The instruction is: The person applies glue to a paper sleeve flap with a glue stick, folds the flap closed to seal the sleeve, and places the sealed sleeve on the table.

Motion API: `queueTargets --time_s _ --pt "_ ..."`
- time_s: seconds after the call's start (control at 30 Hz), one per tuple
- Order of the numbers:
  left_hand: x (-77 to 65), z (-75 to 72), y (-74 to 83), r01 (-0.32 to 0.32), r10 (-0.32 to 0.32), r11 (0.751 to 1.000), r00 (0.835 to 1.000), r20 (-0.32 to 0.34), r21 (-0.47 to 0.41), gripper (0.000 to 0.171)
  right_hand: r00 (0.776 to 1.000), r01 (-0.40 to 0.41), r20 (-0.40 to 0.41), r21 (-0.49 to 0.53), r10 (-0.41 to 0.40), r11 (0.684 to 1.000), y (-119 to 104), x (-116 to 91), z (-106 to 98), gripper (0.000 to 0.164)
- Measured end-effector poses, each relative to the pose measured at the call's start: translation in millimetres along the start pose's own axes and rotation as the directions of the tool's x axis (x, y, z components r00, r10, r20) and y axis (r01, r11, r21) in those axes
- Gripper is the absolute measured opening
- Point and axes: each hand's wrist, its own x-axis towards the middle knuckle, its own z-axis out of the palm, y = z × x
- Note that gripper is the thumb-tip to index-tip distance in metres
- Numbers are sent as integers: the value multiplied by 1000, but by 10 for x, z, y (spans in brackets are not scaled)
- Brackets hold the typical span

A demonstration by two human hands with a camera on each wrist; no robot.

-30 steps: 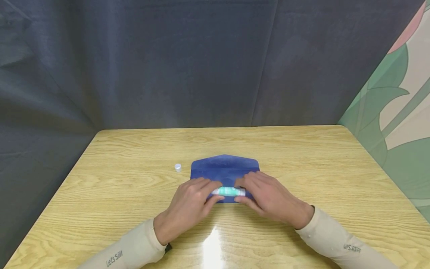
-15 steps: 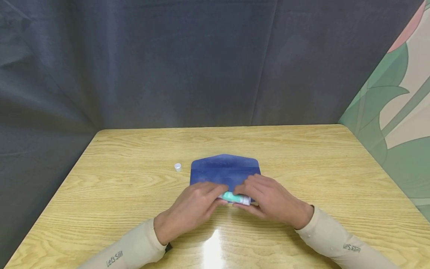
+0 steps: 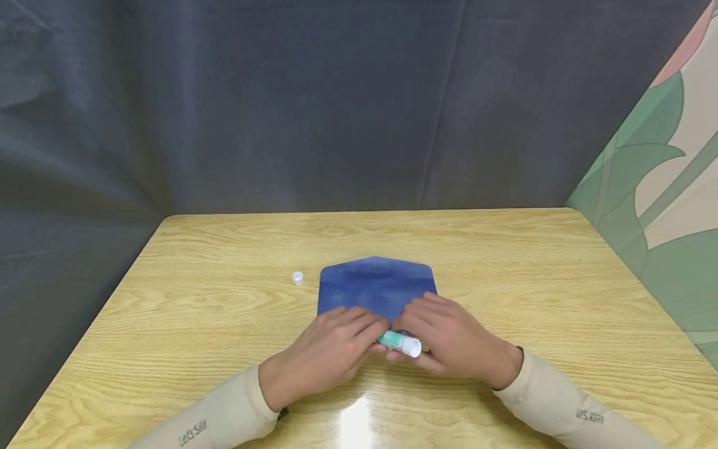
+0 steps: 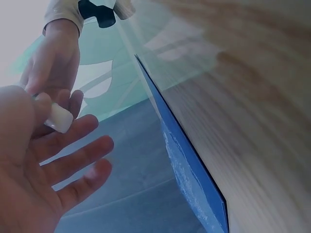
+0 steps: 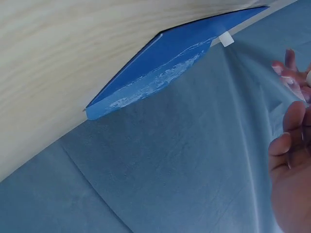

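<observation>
Above the near edge of a blue envelope [image 3: 373, 290], both hands hold a glue stick [image 3: 391, 338] with a green label and white ends. My left hand [image 3: 336, 349] pinches it between thumb and index finger; the other left fingers [image 4: 80, 155] extend loosely in the left wrist view. My right hand [image 3: 449, 337] has its thumb under the stick and its index finger over it. One white end tilts toward the camera on the right; the left hand covers the other end in the head view. Whitish smears show along the envelope's flap [image 5: 160, 80] in the right wrist view.
A small white cap [image 3: 298, 279] stands on the wooden table [image 3: 213, 299], left of the envelope. Dark cloth [image 3: 314, 112] hangs behind the table and on its left side. A floral-patterned surface [image 3: 667, 206] borders the right.
Both hands have drawn the glue stick slightly nearer to the body and turned it, so its right white end now points toward the camera. The envelope and cap have stayed put.
</observation>
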Motion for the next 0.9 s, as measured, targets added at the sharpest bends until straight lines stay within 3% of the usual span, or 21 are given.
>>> queueTargets --time_s 0.27,0.37,0.47,0.57,0.7,0.9 --pt "4 -4 30 -17 17 1000 999 -37 5 23 999 -33 -5 -47 33 998 -58 16 30 36" --pt "6 -3 25 12 -12 1000 999 -37 1 26 998 -64 2 -45 64 997 -69 27 17 34" --pt "3 -9 7 91 -90 996 996 23 -15 31 993 -120 17 -60 121 991 -52 30 -4 34" --pt "-12 -12 -23 160 -159 987 977 145 5 33 977 -197 62 -77 202 977 -3 33 -36 35" --pt "-32 -12 -59 168 -178 984 943 282 57 31 948 -274 136 -114 288 955 124 97 -32 33" --pt "-59 -5 -57 179 -198 980 921 335 87 27 902 -302 282 -130 328 944 327 300 97 34"
